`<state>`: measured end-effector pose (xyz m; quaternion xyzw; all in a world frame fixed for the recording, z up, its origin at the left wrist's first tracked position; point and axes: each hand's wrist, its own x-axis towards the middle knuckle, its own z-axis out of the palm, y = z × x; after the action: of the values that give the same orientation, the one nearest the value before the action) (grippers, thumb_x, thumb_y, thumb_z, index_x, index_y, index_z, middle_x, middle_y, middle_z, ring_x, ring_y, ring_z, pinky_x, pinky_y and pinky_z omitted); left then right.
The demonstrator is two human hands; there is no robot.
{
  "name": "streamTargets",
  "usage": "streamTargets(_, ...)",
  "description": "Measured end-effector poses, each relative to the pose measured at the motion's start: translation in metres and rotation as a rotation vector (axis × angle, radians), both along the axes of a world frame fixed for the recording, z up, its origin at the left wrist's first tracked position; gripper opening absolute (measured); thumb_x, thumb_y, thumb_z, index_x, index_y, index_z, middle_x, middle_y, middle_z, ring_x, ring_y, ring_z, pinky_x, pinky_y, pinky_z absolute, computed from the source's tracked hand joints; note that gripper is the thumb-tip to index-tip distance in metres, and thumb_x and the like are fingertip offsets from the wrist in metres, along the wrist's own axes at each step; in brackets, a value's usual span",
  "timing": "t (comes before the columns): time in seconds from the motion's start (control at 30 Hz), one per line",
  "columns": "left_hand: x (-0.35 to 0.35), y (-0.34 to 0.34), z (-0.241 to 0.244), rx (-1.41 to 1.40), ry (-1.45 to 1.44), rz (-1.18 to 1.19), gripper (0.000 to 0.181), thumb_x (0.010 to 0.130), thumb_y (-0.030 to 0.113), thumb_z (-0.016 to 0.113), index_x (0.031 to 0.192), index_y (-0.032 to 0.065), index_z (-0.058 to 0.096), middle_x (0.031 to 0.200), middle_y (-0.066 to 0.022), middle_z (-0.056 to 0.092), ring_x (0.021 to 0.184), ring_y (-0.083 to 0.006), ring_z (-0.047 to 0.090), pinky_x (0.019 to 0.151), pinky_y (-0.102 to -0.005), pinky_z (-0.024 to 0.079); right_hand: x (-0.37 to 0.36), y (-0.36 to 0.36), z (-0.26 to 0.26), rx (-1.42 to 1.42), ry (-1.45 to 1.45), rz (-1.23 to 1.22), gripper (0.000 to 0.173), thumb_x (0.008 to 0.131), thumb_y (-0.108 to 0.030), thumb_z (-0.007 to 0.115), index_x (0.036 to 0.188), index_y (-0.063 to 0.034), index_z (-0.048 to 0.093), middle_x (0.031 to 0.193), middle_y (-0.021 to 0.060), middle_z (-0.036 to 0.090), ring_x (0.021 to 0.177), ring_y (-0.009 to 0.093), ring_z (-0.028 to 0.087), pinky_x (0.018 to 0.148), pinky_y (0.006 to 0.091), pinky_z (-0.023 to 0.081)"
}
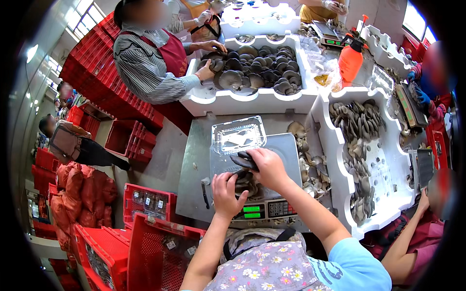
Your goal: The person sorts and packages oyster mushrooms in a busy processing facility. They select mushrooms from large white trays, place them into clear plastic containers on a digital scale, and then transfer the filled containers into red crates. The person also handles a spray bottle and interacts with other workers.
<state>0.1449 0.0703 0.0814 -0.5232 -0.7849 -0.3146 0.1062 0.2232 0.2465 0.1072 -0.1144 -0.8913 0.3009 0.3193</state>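
On the digital scale (287,152) before me stands a clear plastic clamshell box (239,135), its lid folded back away from me. My right hand (268,168) grips dark oyster mushrooms (244,161) above the box. My left hand (226,194) rests against a clump of oyster mushrooms (247,184) at the box's near side; its fingers are spread, and whether it grips them is not plain. Loose pale mushrooms (313,171) lie to the right of the scale. A black-handled knife (205,195) lies on the metal table (193,171) to the left.
A white foam crate (251,100) of mushrooms stands beyond the scale, where a co-worker (156,69) handles them. Another foam crate (336,182) is at the right, near an orange spray bottle (350,60). Red plastic crates (164,251) stand at lower left. More co-workers are at the right.
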Motion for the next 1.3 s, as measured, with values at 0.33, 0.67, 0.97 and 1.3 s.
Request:
streamTargets(0.33, -0.003, 0.015, 0.022, 0.038, -0.18, 0.031, 0.049, 0.086, 0.042, 0.055, 0.116, 0.0027, 0.054, 0.117, -0.0179, 0.052, 0.111, -0.0372, 0.047, 0.099, -0.0518, 0.031, 0.023, 0.018, 0.018, -1.8, 0.329, -0.144, 0.031, 0.089, -0.018, 0.058, 0.116, -0.0054, 0.051, 0.108, 0.009, 0.06, 0.095, 0.018, 0.061, 0.076, 0.0338, 0.051)
streamTargets(0.67, 0.028, 0.052, 0.115, 0.246, -0.188, 0.024, 0.033, 0.073, 0.002, 0.073, 0.104, 0.0013, 0.06, 0.097, -0.0093, 0.054, 0.073, -0.015, 0.055, 0.065, -0.0277, 0.047, 0.048, -0.018, 0.055, -2.073, 0.286, 0.083, 0.035, 0.09, -0.019, 0.055, 0.121, -0.0056, 0.047, 0.116, 0.0092, 0.056, 0.104, 0.023, 0.058, 0.088, 0.045, 0.048)
streamTargets(0.97, 0.019, 0.025, 0.115, 0.392, -0.185, -0.141, 0.019, 0.07, -0.006, 0.072, 0.085, 0.0014, 0.063, 0.083, -0.009, 0.058, 0.071, -0.0188, 0.058, 0.063, -0.0272, 0.05, 0.055, -0.028, 0.06, -1.93, 0.259, 0.252, 0.046, 0.086, -0.02, 0.06, 0.123, 0.0017, 0.044, 0.117, 0.0141, 0.056, 0.109, 0.026, 0.057, 0.09, 0.0432, 0.048)
streamTargets(1.3, -0.031, -0.035, 0.068, 0.612, -0.583, 0.181, 0.017, 0.082, -0.01, 0.059, 0.096, -0.0013, 0.054, 0.092, -0.0101, 0.056, 0.079, -0.0166, 0.06, 0.074, -0.0262, 0.051, 0.063, -0.041, 0.032, -1.942, 0.395, 0.321, 0.051, 0.086, -0.026, 0.059, 0.127, -0.0003, 0.042, 0.122, 0.0169, 0.053, 0.113, 0.029, 0.053, 0.096, 0.0426, 0.044)
